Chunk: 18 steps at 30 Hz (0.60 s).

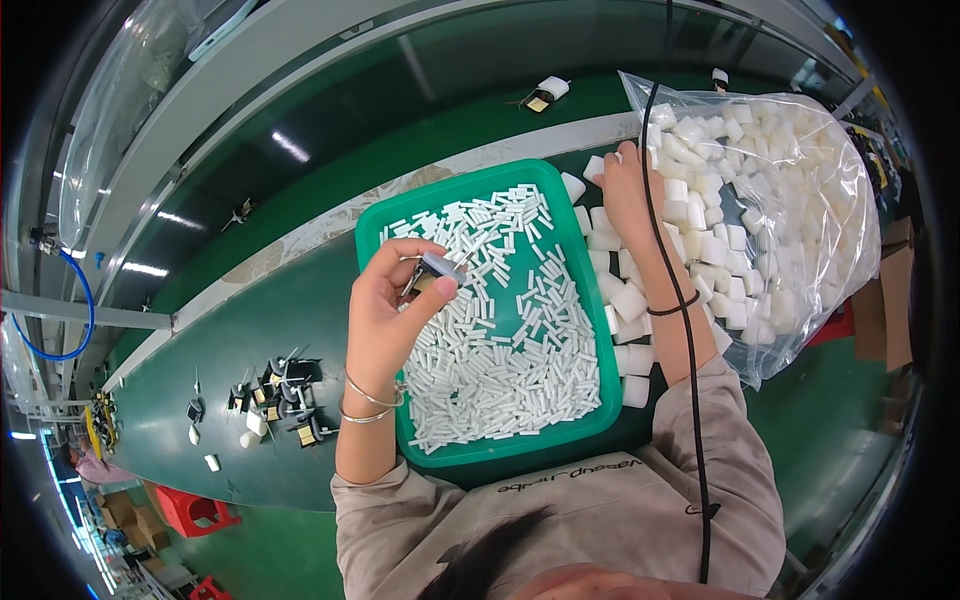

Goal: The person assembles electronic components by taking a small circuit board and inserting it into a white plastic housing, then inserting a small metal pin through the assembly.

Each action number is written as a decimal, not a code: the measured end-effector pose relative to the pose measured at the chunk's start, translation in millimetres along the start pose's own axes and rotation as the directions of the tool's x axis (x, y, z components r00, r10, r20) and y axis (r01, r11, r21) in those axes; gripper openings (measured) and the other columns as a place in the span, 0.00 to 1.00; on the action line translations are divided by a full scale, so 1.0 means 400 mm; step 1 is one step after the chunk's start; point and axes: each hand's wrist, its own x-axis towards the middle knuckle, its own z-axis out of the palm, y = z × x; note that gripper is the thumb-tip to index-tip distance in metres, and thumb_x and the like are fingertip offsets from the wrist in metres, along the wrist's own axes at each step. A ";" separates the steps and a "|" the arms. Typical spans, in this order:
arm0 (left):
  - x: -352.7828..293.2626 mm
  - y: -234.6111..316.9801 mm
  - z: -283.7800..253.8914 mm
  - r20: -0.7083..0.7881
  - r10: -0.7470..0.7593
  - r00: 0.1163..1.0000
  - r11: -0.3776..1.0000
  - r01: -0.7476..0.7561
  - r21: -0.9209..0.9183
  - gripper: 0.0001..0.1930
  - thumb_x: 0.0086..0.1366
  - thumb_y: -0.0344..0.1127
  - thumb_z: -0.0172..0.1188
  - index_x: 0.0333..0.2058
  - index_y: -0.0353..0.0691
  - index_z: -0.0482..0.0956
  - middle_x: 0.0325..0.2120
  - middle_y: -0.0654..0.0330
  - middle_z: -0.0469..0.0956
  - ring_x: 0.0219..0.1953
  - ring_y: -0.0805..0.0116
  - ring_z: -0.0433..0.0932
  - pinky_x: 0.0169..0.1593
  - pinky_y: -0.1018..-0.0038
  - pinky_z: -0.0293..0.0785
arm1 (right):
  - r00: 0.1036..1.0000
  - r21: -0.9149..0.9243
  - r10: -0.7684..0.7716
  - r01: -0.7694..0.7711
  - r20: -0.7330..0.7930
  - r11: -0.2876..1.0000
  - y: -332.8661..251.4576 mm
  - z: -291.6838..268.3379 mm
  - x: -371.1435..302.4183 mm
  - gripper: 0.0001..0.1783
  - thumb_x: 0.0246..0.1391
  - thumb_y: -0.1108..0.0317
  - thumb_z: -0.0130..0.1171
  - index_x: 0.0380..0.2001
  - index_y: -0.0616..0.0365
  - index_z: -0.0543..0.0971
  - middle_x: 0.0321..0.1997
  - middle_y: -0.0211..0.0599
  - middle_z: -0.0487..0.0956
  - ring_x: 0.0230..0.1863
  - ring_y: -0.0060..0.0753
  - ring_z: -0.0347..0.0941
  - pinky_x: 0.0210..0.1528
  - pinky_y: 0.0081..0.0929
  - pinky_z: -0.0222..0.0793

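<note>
My left hand [385,315] is closed around a small part [432,272] with a grey rounded top and a dark, yellowish body, held over the green tray [375,222]. A thin white tube stands up from its grey top. Many short white tubes [500,400] lie loose in that tray. To its right, my right hand [632,195] is among white rounded plastic pieces, fingers bent against one white piece [594,168]. It seems pinched there, though the fingertips are partly hidden.
An open clear bag [830,190] spills white pieces beside the tray. A black cable [690,380] hangs across my right forearm. Several dark small assemblies with wires [290,385] lie on the left of the green table [200,350]. Another assembly [545,95] sits beyond the pale ledge [300,240].
</note>
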 end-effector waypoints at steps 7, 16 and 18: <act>-0.002 0.000 0.009 -0.021 0.098 0.995 0.991 -0.100 -0.093 0.14 0.52 0.24 0.58 0.38 0.34 0.68 0.32 0.60 0.75 0.32 0.79 0.71 0.36 0.85 0.66 | 0.970 0.372 -0.047 -0.047 0.239 0.927 -0.025 -0.057 0.006 0.17 0.38 0.71 0.60 0.35 0.58 0.71 0.34 0.39 0.73 0.39 0.43 0.67 0.36 0.35 0.65; -0.024 -0.010 0.047 -0.140 0.313 0.939 0.944 -0.324 -0.064 0.18 0.47 0.21 0.62 0.38 0.33 0.69 0.37 0.54 0.74 0.40 0.68 0.73 0.47 0.76 0.67 | 0.985 0.965 -0.110 0.156 -0.135 0.209 -0.157 -0.273 -0.112 0.16 0.42 0.81 0.56 0.38 0.62 0.72 0.34 0.40 0.73 0.38 0.34 0.71 0.38 0.24 0.69; -0.031 -0.021 0.046 -0.126 0.331 0.935 0.937 -0.341 -0.076 0.19 0.46 0.21 0.63 0.38 0.33 0.69 0.40 0.53 0.72 0.40 0.69 0.73 0.46 0.76 0.67 | 0.986 0.993 -0.158 0.037 -0.055 -0.113 -0.167 -0.293 -0.141 0.16 0.42 0.82 0.56 0.38 0.64 0.72 0.35 0.39 0.74 0.39 0.30 0.72 0.39 0.22 0.69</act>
